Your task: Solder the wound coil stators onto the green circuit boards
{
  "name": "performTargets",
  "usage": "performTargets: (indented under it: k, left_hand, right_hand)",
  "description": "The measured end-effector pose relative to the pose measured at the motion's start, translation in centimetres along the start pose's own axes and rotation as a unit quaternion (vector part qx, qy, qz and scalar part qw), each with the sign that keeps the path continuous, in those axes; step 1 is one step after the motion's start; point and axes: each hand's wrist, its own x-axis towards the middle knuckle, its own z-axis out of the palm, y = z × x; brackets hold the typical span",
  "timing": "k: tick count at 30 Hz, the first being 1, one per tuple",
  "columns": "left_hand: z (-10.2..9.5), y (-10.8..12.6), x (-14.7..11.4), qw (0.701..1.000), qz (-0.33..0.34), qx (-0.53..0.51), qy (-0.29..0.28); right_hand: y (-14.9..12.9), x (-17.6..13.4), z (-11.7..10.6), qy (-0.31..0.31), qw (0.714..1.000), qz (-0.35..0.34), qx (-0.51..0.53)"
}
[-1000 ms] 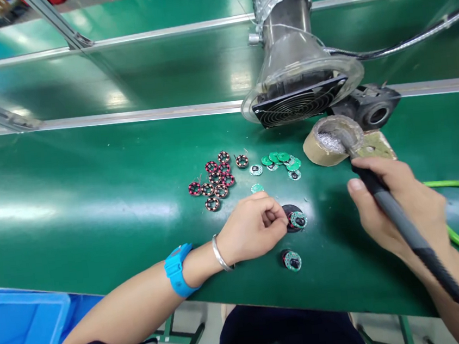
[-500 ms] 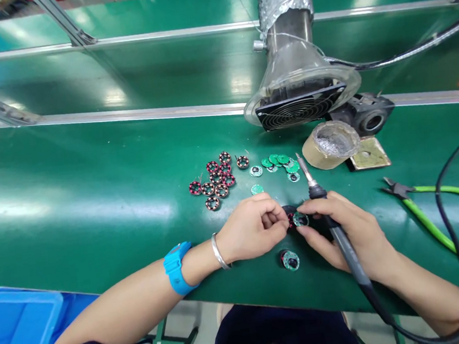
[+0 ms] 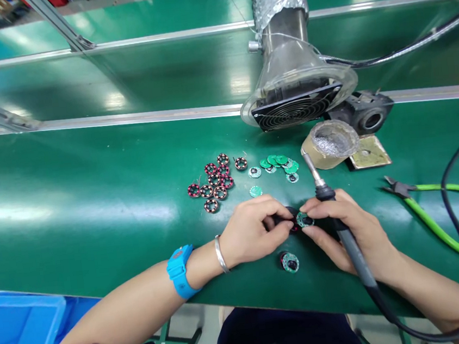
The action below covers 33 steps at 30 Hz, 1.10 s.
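Moved since a second ago: right hand point(image 3: 371, 240), bringing the soldering iron point(image 3: 358, 257) from the solder pot point(image 3: 321, 154) to the work; tip now lifted and pointing away from the body.

Nearest the edge of the green bench point(image 3: 95, 219): one assembled unit point(image 3: 290, 262), board face up on its coil — seemingly set aside within easy reach.

Left hand point(image 3: 255, 228): narrow, thumb and forefinger drawn together at the left side of a wound ring point(image 3: 294, 227), probably to steady it; whether ring or wire sits between the tips, cannot tell. Blue wristband point(image 3: 180, 273) and metal bangle point(image 3: 220, 254) on this arm.

Right hand: thumb and forefinger pinching the circuit board point(image 3: 304, 220) at the ring's right; iron lodged across the hand, likely so those fingers can work while the hot end stands clear. Dark round piece point(image 3: 291, 209) beside, mostly hidden.

Side cutters point(image 3: 402, 191): right of the hand, handles spread, as if for quick pick-up.

Beyond: loose boards point(image 3: 281, 160), overlapping; spare rings point(image 3: 223, 170), clustered left — sorted by kind, it appears.

Farther: sponge tray point(image 3: 371, 154) beside the pot, conveniently on the iron's side; fume hood point(image 3: 297, 77) above, presumably to draw smoke.
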Motion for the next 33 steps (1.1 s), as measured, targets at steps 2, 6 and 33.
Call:
performTargets:
  k: [2,6,33]
  left_hand:
    - [0.1,0.1,0.1,1.000,-0.015,-0.010,0.003]
    - [0.3,0.2,0.4,0.999,-0.039,-0.001,0.018]
    - [-0.6,-0.9,0.4,0.982,0.159,0.096,-0.008]
  right_hand:
    - [0.1,-0.2,0.2,-0.001,1.000,0.012,0.010]
    - [0.2,-0.4,0.7,-0.011,0.999,0.035,0.037]
    - [0.5,-0.1,0.1,-0.044,0.999,0.005,-0.028]
